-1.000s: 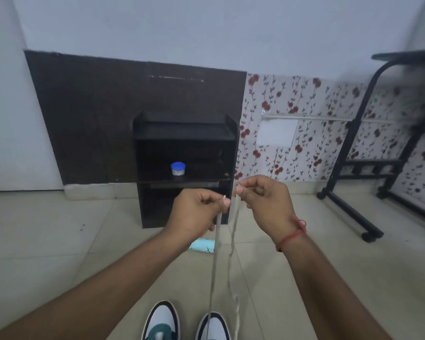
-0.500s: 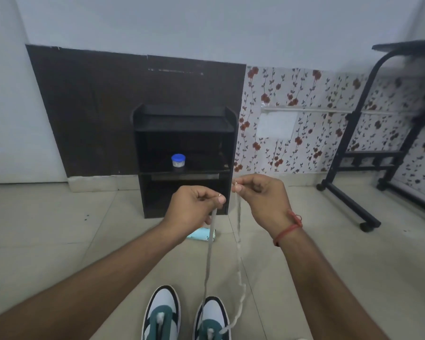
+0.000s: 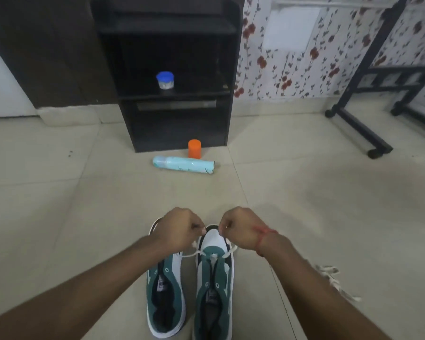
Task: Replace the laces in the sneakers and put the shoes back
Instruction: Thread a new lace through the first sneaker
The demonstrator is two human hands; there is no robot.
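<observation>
Soft, even, slightly dim indoor light fills the room, with no hard glare. The pale glossy tiled floor (image 3: 304, 192) carries a faint sheen well ahead of the hands and a soft diffuse shadow just beyond the right hand (image 3: 241, 229). The inside of the black wooden shelf unit (image 3: 167, 45), far ahead, sinks into near-black with little detail. Wide-angle distortion bends the black metal stand (image 3: 358, 114) at the far right edge. The whole picture is mildly soft, and the heap of loose white lace (image 3: 334, 280) beside the right forearm is blurred
</observation>
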